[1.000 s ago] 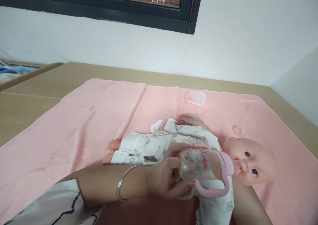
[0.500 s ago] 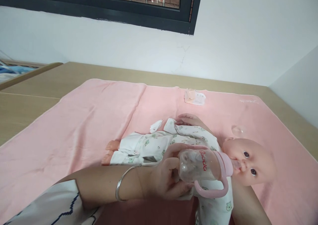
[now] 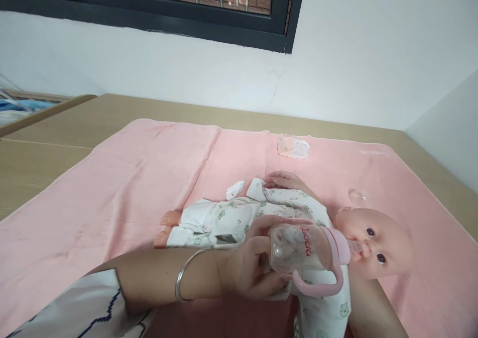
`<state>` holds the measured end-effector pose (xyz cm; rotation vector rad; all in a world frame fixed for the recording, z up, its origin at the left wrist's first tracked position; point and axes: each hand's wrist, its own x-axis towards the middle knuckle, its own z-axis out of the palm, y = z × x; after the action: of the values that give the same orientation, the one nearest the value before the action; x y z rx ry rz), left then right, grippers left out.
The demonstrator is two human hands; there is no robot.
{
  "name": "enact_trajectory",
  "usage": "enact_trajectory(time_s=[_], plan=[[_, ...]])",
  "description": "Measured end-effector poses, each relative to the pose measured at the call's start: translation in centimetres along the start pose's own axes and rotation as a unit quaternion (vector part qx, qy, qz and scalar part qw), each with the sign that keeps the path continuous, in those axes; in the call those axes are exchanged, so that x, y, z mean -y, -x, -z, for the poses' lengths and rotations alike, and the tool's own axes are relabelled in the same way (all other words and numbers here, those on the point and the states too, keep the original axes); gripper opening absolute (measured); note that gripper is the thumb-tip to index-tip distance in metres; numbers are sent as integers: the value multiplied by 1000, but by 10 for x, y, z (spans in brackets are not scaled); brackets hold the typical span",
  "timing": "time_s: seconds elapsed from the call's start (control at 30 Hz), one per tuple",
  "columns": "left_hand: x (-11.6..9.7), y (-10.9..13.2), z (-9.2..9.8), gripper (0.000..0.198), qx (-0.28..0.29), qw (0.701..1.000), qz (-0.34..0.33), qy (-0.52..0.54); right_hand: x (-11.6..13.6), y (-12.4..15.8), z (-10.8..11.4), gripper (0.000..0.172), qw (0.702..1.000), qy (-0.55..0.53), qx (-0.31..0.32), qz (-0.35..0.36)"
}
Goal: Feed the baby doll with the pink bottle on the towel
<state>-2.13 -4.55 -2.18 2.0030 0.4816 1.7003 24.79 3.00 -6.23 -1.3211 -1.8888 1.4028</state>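
Observation:
My left hand [image 3: 257, 263] is closed round the base of a clear baby bottle [image 3: 298, 246] with pink handles and red lettering. The bottle lies almost level, its teat at the mouth of a baby doll [image 3: 377, 243]. The doll lies on its back in a white printed outfit [image 3: 239, 216], feet to the left. From the lower right, my right arm passes under the doll's neck. On the doll's far side, beside its sleeve, my right hand [image 3: 283, 179] rests with fingers stretched out; part of it is hidden by the doll.
A pink blanket [image 3: 168, 159] covers much of the wooden surface [image 3: 123, 109]. Beyond the doll are a small white cloth item [image 3: 235, 189], a clear dome-shaped cap [image 3: 357, 195] and a small printed packet [image 3: 293, 147]. Behind stand a white wall [image 3: 186, 64] and a dark-framed window [image 3: 224, 22].

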Motion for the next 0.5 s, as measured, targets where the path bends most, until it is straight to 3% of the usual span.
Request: enact_trajectory(time_s=[0.2, 0.5], plan=[[1, 1, 1, 61, 4, 1000, 3, -14, -14, -3, 1, 57, 997, 32, -68, -25], [0, -2, -1, 53, -8, 1000, -7, -8, -47, -2, 0, 60, 986, 82, -118, -83]])
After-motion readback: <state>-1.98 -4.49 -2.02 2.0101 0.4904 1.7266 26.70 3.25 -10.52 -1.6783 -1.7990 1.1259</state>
